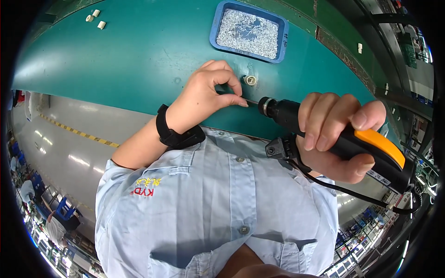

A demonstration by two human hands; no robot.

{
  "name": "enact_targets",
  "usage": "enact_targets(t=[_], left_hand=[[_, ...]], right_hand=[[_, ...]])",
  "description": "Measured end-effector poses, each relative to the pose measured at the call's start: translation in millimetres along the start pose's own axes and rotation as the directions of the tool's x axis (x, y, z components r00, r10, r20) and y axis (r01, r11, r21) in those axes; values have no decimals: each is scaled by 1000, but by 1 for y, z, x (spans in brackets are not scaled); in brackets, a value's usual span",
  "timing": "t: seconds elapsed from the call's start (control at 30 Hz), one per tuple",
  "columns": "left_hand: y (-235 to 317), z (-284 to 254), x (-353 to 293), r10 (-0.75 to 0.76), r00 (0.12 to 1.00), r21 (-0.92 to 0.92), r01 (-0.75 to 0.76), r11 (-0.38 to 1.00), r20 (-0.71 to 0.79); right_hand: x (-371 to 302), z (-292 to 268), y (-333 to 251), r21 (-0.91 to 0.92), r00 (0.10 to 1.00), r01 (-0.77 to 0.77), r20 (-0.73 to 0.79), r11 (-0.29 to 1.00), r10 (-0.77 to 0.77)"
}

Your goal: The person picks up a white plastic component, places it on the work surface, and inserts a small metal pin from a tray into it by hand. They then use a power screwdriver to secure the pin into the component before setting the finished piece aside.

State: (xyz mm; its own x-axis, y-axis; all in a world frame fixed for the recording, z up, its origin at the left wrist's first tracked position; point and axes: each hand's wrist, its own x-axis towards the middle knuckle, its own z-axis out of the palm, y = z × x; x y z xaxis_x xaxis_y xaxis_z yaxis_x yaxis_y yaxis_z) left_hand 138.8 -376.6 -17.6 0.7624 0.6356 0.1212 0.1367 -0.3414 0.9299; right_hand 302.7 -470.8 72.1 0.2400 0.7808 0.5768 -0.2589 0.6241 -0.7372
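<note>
My right hand [331,123] is wrapped round a black electric screwdriver [288,114] with an orange lever, held tilted with its bit pointing left. At the tip of the thin bit [252,101], the thumb and forefinger of my left hand [204,90] are pinched together. Whatever lies between them is too small to make out. Just beyond those fingertips, a small round cream-coloured part [250,80] with metal inside stands on the green tabletop [130,55], apart from the bit.
A blue tray [282,44] of many small silvery screws [227,34] sits at the far side. Several short white cylindrical pieces [101,25] lie at the far left. From the screwdriver's rear, a black cable [343,187] loops beneath my right hand. A green ledge [301,21] borders the table's far edge.
</note>
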Motion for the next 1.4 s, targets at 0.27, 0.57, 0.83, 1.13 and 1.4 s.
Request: enact_targets(t=[0.27,0.57,0.83,1.13,1.4], left_hand=[[6,1,4,24,999,-127,-18,992,43],[13,9,8,132,991,7,-132,991,-24],[4,17,18,-60,998,-61,60,996,-2],[17,17,13,-140,986,-128,152,980,93],[34,11,10,-131,989,-146,141,979,71]], right_hand=[[-1,-2,-2,-30,1000,11,25,999,-10],[1,-5,-8,-78,1000,-15,22,997,16],[4,2,-13,-184,970,-131,-228,974,87],[17,19,-8,-349,976,-147,-206,926,78],[25,28,-7,-390,977,-180,-180,903,117]])
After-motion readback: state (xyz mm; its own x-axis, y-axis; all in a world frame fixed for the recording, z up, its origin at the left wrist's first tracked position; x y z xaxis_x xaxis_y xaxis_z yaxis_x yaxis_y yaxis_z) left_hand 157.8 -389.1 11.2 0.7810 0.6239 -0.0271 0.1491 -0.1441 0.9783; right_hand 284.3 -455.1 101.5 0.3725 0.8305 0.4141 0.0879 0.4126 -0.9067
